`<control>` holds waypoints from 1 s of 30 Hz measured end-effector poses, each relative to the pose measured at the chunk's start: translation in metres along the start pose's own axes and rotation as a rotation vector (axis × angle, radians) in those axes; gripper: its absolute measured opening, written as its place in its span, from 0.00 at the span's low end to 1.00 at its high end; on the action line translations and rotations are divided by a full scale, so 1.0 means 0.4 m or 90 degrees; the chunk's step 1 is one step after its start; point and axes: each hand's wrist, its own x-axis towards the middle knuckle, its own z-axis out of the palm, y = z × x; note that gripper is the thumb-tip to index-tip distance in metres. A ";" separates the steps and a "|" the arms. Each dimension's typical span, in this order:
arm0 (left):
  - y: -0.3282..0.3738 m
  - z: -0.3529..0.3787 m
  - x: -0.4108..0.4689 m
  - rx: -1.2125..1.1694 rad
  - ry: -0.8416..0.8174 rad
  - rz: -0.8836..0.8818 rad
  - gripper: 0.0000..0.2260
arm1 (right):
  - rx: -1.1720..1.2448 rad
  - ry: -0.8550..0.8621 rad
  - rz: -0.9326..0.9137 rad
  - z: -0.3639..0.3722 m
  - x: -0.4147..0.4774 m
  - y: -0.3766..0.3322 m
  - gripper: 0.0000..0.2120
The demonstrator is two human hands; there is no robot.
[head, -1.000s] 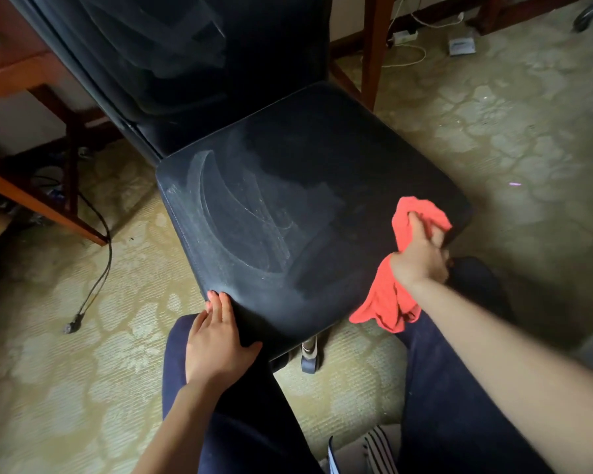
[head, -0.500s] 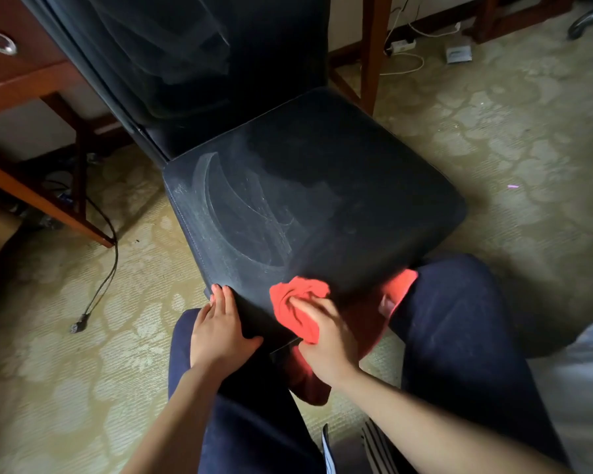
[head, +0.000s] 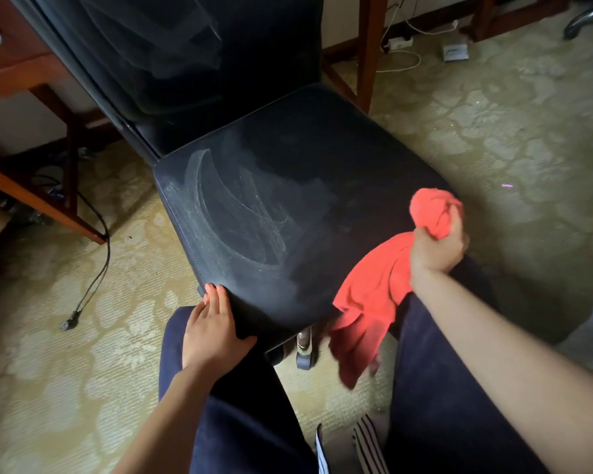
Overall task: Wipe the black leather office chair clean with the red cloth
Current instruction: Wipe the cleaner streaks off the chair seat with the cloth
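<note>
risk, streaks: the right hand (head: 437,246) has the red cloth (head: 374,289) wadded into a fist, so only a small knob of fabric would meet the leather. from where i stand, a pass like that would likely drag lines through the grey dust patch (head: 226,217) rather than lift it.
risk, loose tail: most of the cloth hangs free below the fist, over the front edge of the seat (head: 322,159) and down near the caster (head: 303,354). a low sweep could brush it on the carpet (head: 83,336) and bring grit back onto the leather, or catch it on the wheel.
risk, rolling: the chair stands on wheels (i can see only one), so a hard push across the seat might shove or swivel it away. the bracing hand looks like the only thing holding it.
cloth against the fingers: the right fingers are curled tight round the cloth's middle. a bunched knob sticks out above the fist at the seat's near right corner, and the tail falls below the wrist. i can't tell whether the knob touches the leather.
left hand (head: 213,330): it lies flat on the seat's near left corner, fingers (head: 216,295) straight along the side edge, thumb spread along the front, gripping nothing.
chair: it stands right in front of the person's knees, backrest (head: 185,63) on the far side. the dusty film covers the seat's left half, and the right half looks darker.
</note>
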 end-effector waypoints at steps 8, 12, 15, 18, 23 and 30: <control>0.000 -0.006 0.008 -0.008 0.000 0.004 0.49 | -0.270 -0.178 0.122 0.048 -0.010 0.006 0.37; -0.002 -0.010 0.010 -0.041 0.004 0.001 0.48 | -0.330 -0.255 0.108 0.035 -0.083 0.039 0.41; -0.002 -0.007 0.008 -0.045 0.012 0.003 0.47 | -0.362 -0.303 0.118 0.026 -0.131 0.051 0.42; -0.002 -0.007 0.005 -0.050 0.018 0.001 0.46 | -0.392 -0.373 0.135 0.022 -0.191 0.052 0.44; -0.003 -0.011 0.002 -0.049 0.006 -0.003 0.46 | -0.419 -0.481 0.119 0.005 -0.281 0.034 0.45; 0.000 -0.018 -0.006 -0.061 -0.004 -0.012 0.47 | -0.455 -0.689 0.011 -0.033 -0.397 -0.010 0.42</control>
